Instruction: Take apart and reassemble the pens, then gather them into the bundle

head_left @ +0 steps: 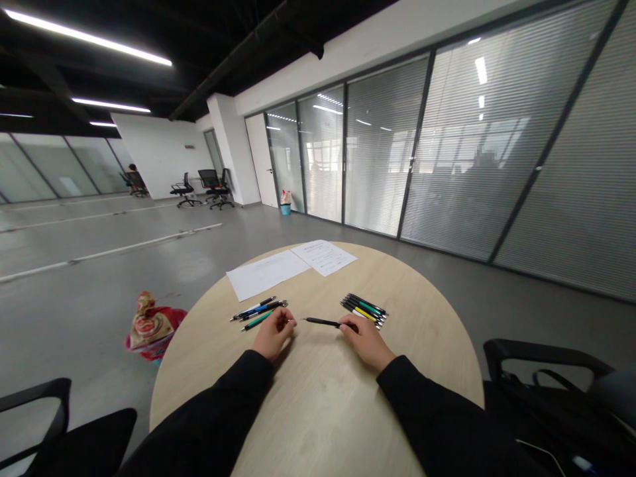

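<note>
My right hand (365, 341) grips a slim black pen (322, 322) near its rear end, and the thin metal tip points left. Just left of that tip is my left hand (273, 332), with thumb and fingers curled into a pinch. Whatever may be between those fingertips is too small to make out. A loose group of pens (258, 308), black, blue and green, lies behind and left of my left hand. Beyond my right hand, several pens (365, 308) with black, green, yellow and white barrels lie side by side in a tighter row.
Two printed sheets lie at the far side of the round wooden table (318, 424), a left sheet (265, 273) and a right sheet (325, 257). A bag-filled bin (152, 331) stands on the floor at left. Black chairs flank the table, including a right chair (546, 358).
</note>
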A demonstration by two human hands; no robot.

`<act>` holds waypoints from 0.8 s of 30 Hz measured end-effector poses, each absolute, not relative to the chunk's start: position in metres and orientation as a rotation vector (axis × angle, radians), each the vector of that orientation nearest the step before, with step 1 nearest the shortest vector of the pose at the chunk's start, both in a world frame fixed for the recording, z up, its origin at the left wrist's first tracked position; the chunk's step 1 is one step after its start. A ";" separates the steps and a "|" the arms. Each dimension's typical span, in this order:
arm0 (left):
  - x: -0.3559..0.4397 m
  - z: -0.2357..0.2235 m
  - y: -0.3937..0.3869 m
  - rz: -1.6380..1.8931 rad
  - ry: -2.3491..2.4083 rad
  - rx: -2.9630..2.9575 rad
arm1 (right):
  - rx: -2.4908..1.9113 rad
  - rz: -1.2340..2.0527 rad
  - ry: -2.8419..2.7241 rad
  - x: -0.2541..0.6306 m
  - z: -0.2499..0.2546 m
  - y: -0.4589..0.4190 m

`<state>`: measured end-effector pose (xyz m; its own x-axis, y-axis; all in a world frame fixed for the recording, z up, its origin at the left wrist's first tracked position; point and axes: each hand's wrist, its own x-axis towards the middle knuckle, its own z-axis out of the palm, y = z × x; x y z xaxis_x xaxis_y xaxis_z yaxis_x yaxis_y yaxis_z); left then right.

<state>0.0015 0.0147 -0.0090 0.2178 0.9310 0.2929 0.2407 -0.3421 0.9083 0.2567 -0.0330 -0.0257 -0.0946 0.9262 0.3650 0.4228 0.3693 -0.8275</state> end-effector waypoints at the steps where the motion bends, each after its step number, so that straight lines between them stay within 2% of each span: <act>1: 0.002 -0.008 0.014 1.142 1.123 1.830 | -1.219 0.663 -1.681 0.257 -0.026 -0.033; 11: 0.006 -0.006 0.003 0.780 1.111 2.329 | -1.302 0.584 -1.608 0.260 -0.027 -0.030; 24: 0.008 -0.006 -0.002 0.695 0.982 2.315 | -1.316 0.582 -1.631 0.260 -0.026 -0.031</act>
<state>0.0080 -0.0017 -0.0056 0.6044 0.7570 0.2485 0.4864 -0.5976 0.6374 0.2599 -0.0310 -0.0260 0.0056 0.9317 0.3631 0.4912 0.3137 -0.8126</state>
